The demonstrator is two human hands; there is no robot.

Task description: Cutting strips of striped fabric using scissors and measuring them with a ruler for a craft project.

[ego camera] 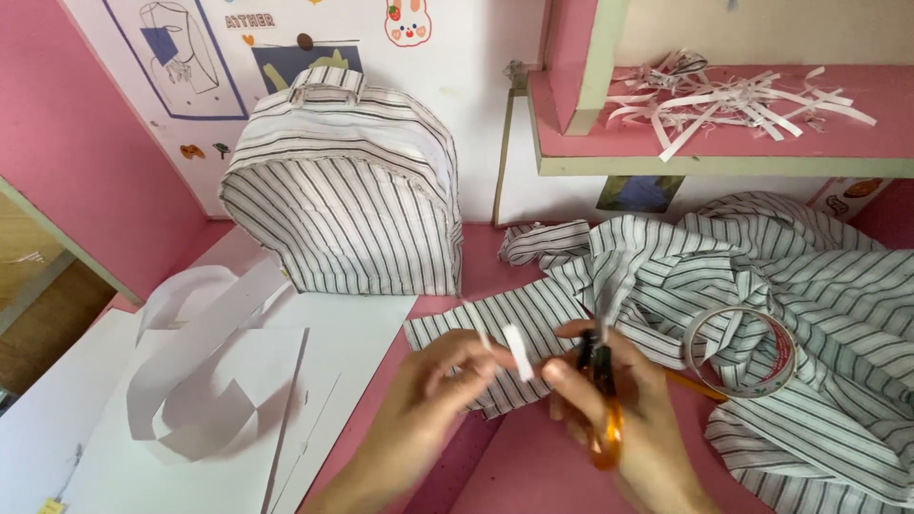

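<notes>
Your two hands sit lowest in the view, over the pink tabletop (533, 476). Your right hand (619, 419) is closed around the orange-handled scissors (602, 409), blades pointing up toward the fabric. Your left hand (433, 390) pinches a small white strip of tape or paper (517, 352) between thumb and fingertips, just beside the scissor blades and above the flat piece of black-and-white striped cloth (505, 328). That strip looks very light and limp, likely to curl or stick, so grip it near one end and keep it taut. The cloth under it is soft and will slide on the table. Right of your hands, a roll of clear tape (781, 357) rests on the crumpled striped fabric (828, 286). Behind stands a striped fabric backpack (347, 190).
</notes>
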